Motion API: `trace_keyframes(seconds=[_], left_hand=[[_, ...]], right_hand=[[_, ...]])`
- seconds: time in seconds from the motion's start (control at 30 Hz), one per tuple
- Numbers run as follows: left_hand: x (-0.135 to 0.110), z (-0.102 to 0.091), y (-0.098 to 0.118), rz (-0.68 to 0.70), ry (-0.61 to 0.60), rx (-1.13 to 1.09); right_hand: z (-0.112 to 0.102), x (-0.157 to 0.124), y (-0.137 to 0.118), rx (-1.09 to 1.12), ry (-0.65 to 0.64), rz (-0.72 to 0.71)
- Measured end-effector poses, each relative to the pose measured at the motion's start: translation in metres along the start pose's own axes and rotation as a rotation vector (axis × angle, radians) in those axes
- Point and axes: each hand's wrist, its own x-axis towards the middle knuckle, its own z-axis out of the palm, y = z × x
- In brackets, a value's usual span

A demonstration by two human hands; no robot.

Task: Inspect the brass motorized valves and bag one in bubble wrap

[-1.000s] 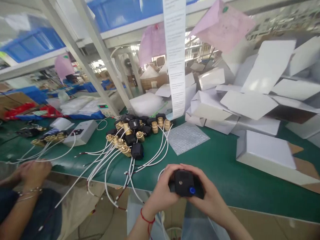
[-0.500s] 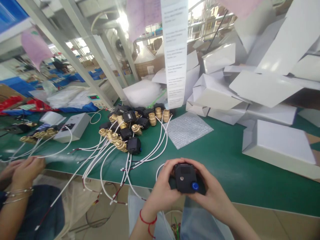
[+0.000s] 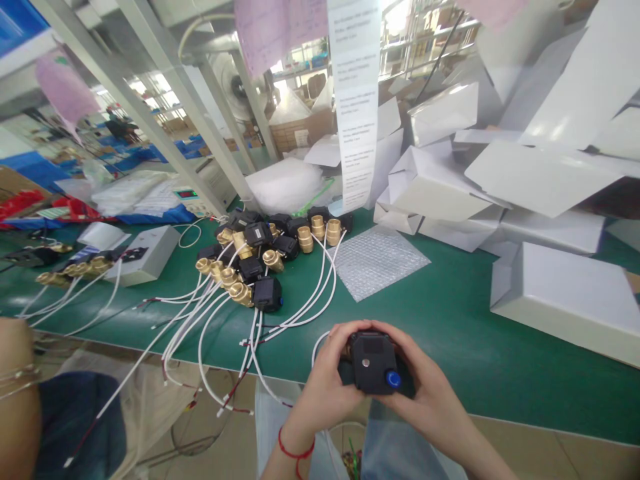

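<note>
Between my two hands, over the front edge of the green table, is a black motorized valve actuator (image 3: 374,360) with a blue knob and a small round metal spot on its face. My left hand (image 3: 333,380) wraps its left side, and my right hand (image 3: 423,377) grips its right side. A white cable comes out behind my left hand. What sits under the black housing is hidden. Ahead and left lies a pile of similar brass-bodied valves (image 3: 240,292) with black housings and white cables hanging over the edge.
A bubble-wrap sheet (image 3: 383,260) lies beyond my hands. White cardboard boxes (image 3: 565,300) crowd the right side, and a printed label strip (image 3: 356,120) hangs at the back. On the left, a co-worker's arm (image 3: 17,393) is beside a grey box (image 3: 150,257).
The co-worker's hands have drawn back to the left, and the white cable near them hangs lower. My hands keep the same hold on the valve actuator.
</note>
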Motion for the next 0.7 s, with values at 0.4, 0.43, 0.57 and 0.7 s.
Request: trace_keyframes(seconds=[0.4, 0.43, 0.57, 0.7], left_hand=[[-0.0002, 0.0012, 0.0008, 0.007, 0.005, 0.029], [-0.0001, 0.0009, 0.0005, 0.01, 0.003, 0.027], [-0.0005, 0.0002, -0.0013, 0.022, 0.002, 0.019], [-0.0015, 0.0013, -0.0013, 0.045, 0.003, 0.007]], right_hand=[[-0.0002, -0.0022, -0.0011, -0.054, 0.015, -0.029], [-0.0003, -0.0021, -0.0016, -0.054, 0.014, -0.029], [-0.0006, -0.0024, -0.0014, -0.056, 0.009, -0.028], [-0.001, -0.0029, 0.0017, -0.053, 0.004, -0.033]])
